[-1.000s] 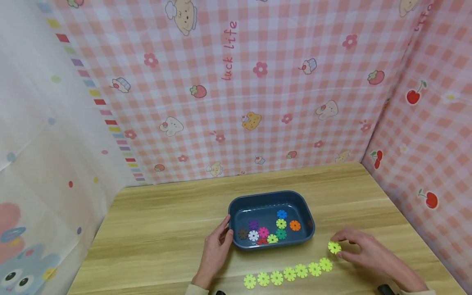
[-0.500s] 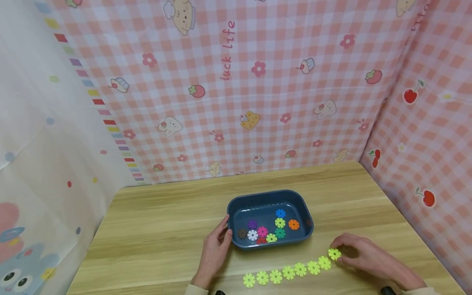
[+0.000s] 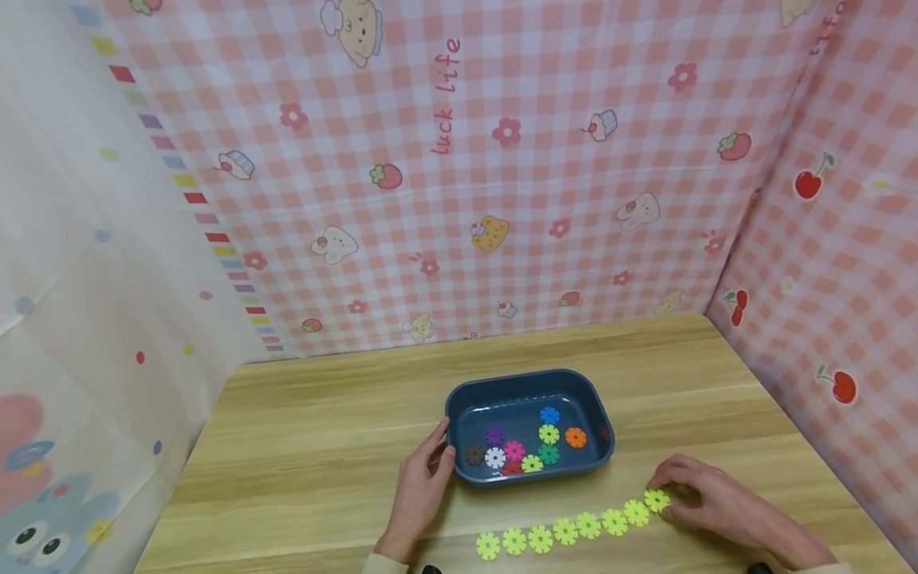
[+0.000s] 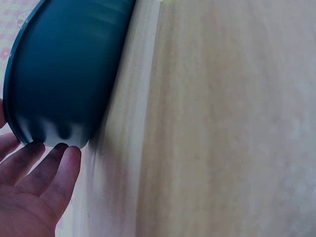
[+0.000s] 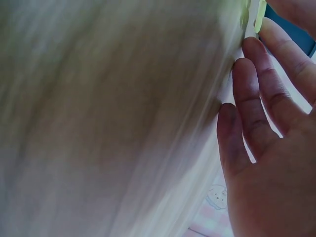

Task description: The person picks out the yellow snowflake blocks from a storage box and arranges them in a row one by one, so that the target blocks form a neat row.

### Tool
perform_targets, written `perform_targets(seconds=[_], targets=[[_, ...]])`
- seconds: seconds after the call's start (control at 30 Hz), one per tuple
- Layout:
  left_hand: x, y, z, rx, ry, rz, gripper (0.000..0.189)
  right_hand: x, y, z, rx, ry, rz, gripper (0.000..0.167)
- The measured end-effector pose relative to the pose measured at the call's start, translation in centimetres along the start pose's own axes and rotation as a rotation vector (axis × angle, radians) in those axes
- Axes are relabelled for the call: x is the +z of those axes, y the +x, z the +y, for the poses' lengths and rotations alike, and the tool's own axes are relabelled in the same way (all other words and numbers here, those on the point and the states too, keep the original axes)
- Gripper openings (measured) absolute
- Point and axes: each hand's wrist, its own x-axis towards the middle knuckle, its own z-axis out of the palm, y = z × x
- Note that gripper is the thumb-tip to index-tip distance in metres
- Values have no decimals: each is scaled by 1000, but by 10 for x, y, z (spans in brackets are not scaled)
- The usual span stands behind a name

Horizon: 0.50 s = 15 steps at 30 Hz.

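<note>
Several yellow-green notched plastic snowflake discs form a slanting row on the table, in the head view. At the row's right end, my right hand pinches one more yellow-green snowflake disc between thumb and index finger, low by the tabletop. In the right wrist view that disc shows edge-on at the fingertips, mostly hidden. My left hand rests its fingertips against the outer left end of the dark blue tray; the left wrist view shows the fingers touching its wall.
Inside the tray lie loose snowflake discs, among them blue, orange, purple, white and two yellow-green ones. Behind the wooden table hangs a pink checked cloth, with further cloth at both sides.
My right hand has brought its snowflake disc down and toward me, from above the row's right end to beside the last disc. The left hand and tray stay put.
</note>
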Motion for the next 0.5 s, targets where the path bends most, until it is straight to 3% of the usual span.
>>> perform_targets(seconds=[0.2,0.5], targets=[[0,-1,1,-6,9,5,47,0,-1,1,15,32,-27,23],[0,1,1,1,0,2,47,4,-2,6,-27,26,-19,27]])
